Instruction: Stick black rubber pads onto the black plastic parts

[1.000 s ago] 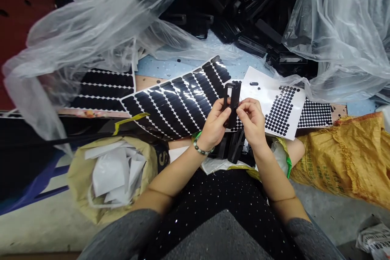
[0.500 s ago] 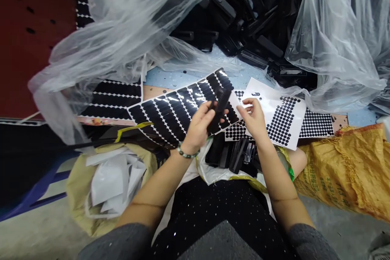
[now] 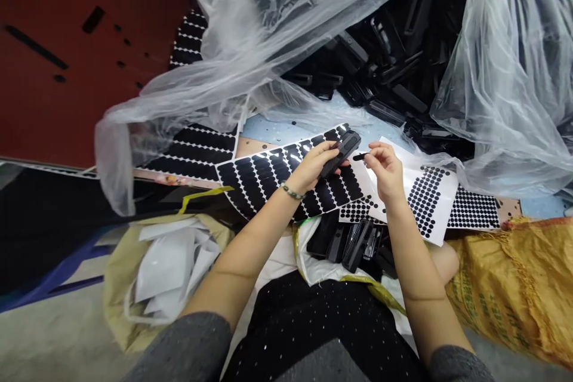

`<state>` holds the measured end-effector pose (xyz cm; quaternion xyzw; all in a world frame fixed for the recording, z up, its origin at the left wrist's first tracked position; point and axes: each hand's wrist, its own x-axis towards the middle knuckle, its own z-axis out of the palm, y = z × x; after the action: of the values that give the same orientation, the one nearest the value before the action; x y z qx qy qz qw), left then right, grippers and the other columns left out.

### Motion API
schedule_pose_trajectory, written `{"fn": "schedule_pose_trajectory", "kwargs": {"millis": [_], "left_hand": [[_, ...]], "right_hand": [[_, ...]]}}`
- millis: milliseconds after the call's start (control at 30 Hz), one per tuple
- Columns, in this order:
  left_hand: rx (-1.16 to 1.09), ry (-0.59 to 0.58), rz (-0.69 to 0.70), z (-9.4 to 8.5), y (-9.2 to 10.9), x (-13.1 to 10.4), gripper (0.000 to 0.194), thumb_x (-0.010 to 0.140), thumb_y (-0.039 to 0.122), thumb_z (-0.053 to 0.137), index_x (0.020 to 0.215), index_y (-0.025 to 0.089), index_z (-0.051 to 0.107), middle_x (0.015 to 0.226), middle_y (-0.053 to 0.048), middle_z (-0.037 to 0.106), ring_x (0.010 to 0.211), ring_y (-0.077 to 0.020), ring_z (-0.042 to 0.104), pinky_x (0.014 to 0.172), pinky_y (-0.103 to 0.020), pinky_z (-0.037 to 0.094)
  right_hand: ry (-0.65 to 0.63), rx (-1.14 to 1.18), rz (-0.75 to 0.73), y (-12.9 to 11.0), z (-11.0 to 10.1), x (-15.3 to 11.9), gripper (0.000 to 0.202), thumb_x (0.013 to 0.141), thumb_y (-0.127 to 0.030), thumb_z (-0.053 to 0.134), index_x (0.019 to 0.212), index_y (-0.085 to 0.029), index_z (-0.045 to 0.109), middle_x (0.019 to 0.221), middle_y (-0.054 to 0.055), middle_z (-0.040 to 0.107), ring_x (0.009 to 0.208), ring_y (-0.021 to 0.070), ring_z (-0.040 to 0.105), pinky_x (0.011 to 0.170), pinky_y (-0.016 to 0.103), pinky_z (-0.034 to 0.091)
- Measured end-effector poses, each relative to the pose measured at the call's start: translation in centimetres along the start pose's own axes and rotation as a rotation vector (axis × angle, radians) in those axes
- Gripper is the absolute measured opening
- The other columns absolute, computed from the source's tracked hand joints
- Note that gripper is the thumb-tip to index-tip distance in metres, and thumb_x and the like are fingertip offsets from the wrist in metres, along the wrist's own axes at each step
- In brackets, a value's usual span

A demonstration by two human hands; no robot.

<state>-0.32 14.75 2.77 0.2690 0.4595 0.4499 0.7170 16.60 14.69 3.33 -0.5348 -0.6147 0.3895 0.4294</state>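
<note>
A black elongated plastic part [image 3: 342, 152] with a ribbed end lies in my left hand [image 3: 313, 168], whose fingers wrap round it. A small black oblong sticker [image 3: 359, 156] sticks out from the pinched fingertips of my right hand [image 3: 385, 172], a short gap from the part. Beneath my left hand rests a sheet of black oblong stickers [image 3: 255, 176], with some bare white backing at its right end. White sheets of round black dots [image 3: 423, 200] lie under and beyond my right forearm.
Many black plastic parts [image 3: 385, 74] are heaped at the back between sheets of clear plastic film [image 3: 250, 54]. More parts fill an open sack [image 3: 308, 259] at my lap. A beige bag of white paper [image 3: 119, 286] stands left, a yellow woven sack [image 3: 519, 274] right.
The black oblong sticker now shows in my right fingertips, away from the sheet. My left hand has turned the plastic part so its face shows. The whole view has shifted.
</note>
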Motion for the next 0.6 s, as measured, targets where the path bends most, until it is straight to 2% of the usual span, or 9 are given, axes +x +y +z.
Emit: {"fn": "schedule_pose_trajectory", "kwargs": {"millis": [100,167,333,600], "left_hand": [[0.001,-0.143,0.014,-0.8,0.2,-2.5,0.019,0.081,0.023,0.063,0.099,0.016,0.061,0.087,-0.005,0.072,0.076,-0.0174,0.075,0.05,-0.017,0.052],[0.018,-0.182,0.027,-1.0,0.4,-3.7,0.023,0.08,0.026,0.066,0.1,0.016,0.062,0.088,-0.005,0.072,0.075,-0.0178,0.075,0.05,-0.018,0.053],[0.039,-0.208,0.072,-0.7,0.9,-5.3,0.026,0.076,0.028,0.071,0.098,0.017,0.063,0.092,-0.005,0.072,0.078,-0.0186,0.075,0.05,-0.018,0.053],[0.141,-0.202,0.175,-0.1,0.8,-6.3,0.025,0.077,0.029,0.07,0.098,0.018,0.064,0.094,-0.004,0.07,0.077,-0.0175,0.073,0.052,-0.019,0.053]], "right_hand": [[-0.074,0.11,0.01,-1.6,-0.6,-0.2,0.03,0.076,-0.049,0.07,0.068,-0.022,0.058,0.104,0.006,0.059,0.1,0.0213,0.058,0.086,0.039,0.052],[-0.112,0.134,0.002,-2.6,-0.6,-0.4,0.034,0.075,-0.053,0.07,0.067,-0.022,0.059,0.103,0.006,0.058,0.098,0.021,0.058,0.085,0.039,0.052],[-0.123,0.1,-0.025,-4.2,-0.6,-1.3,0.037,0.076,-0.056,0.069,0.068,-0.021,0.061,0.102,0.005,0.058,0.097,0.0207,0.058,0.082,0.039,0.052],[-0.069,0.042,-0.076,-5.0,-0.8,-2.4,0.03,0.079,-0.051,0.068,0.071,-0.022,0.063,0.103,0.005,0.058,0.097,0.0202,0.057,0.083,0.039,0.052]]}}
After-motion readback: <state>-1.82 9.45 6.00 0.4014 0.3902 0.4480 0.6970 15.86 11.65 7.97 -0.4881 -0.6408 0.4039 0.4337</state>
